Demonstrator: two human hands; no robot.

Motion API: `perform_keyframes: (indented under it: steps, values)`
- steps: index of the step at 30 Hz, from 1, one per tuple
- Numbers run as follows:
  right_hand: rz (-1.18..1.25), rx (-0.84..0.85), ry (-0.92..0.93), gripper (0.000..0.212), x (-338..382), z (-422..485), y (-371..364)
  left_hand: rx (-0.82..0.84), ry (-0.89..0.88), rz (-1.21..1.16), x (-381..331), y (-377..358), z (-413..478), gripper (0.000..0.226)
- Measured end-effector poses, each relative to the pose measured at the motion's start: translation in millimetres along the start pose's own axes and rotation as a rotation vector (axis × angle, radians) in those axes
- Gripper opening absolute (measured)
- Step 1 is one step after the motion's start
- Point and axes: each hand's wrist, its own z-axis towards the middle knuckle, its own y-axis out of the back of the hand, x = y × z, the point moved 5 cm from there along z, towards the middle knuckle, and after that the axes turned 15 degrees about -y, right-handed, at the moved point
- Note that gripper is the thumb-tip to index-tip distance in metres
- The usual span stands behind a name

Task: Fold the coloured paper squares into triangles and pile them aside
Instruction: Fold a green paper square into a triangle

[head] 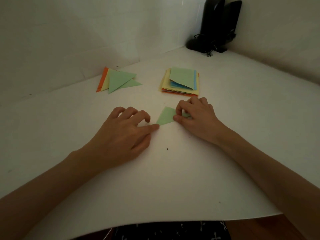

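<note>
Table (173, 170): triangle pile (117, 81) 11 o'clock, square stack (181, 80) 12.
Left hand (121, 134): index presses green triangle's (165, 117) 8 o'clock corner — rest curled.
Right hand (197, 118): pinches its 3 o'clock side.

Green paper (165, 117), white table (173, 179), triangle pile (117, 82) green, yellow and orange.

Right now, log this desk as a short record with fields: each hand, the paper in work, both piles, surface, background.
Left hand: one fingertip presses the left corner of the light green folded paper
Right hand: pinches that paper's right edge
Finished pile: green, yellow and orange paper triangles, far left
Unfolded stack: coloured paper squares, green on top, just beyond the right hand
Surface: white table
Background: black speakers, far right corner
</note>
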Motion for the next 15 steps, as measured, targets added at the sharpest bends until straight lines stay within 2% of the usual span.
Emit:
perform_keyframes:
  steps: [3,6,11,15]
  values:
    - [-0.013,-0.004,-0.001,0.010,1.8,0.0,0.6,-0.050,0.043,-0.068,-0.2,4.1,-2.8,0.042]
    - [-0.026,0.018,-0.012,0.013,1.6,2.0,3.4,-0.033,0.065,-0.117,-5.7,-2.5,7.9,0.046]
    - [-0.083,-0.042,-0.034,0.043,14.8,13.6,-0.7,-0.031,0.064,-0.166,-4.9,-11.5,8.9,0.047]
    - [-0.066,-0.058,-0.098,0.051,19.1,33.5,-5.0,-0.030,0.062,-0.180,-4.5,-11.6,9.2,0.047]
